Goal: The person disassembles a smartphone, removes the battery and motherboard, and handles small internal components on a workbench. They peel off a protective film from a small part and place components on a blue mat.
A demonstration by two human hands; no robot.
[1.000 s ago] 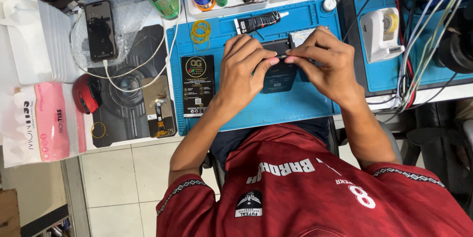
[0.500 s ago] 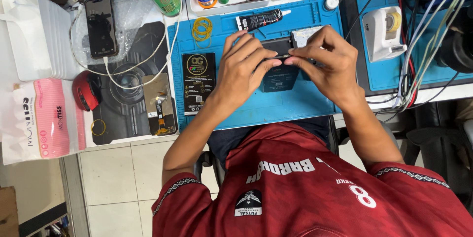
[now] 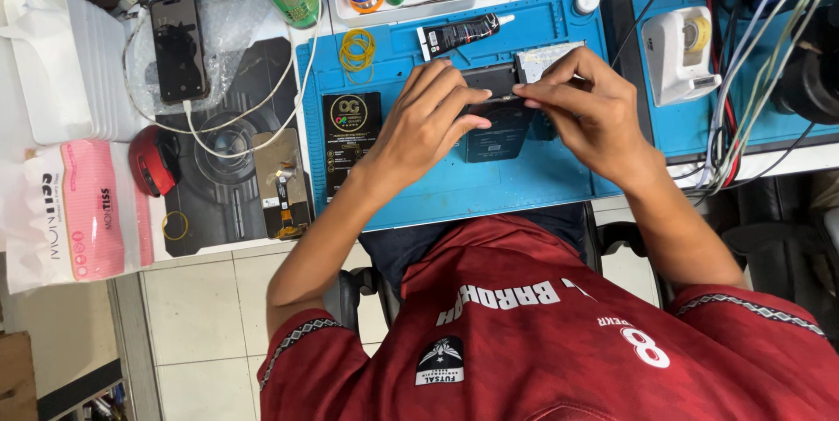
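pinching the dark opened phone point(image 3: 494, 124) on the blue mat point(image 3: 454, 185), my left hand point(image 3: 428, 124) steadies it while my right hand point(image 3: 585, 111) grips its top edge; prying hard could crack something, i reckon.

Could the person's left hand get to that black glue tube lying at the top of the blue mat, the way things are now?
Probably yes. The left hand rests on the dark phone, and the black tube lies just beyond its fingertips on the blue mat. Nothing stands between them, though the hand would have to let go first.
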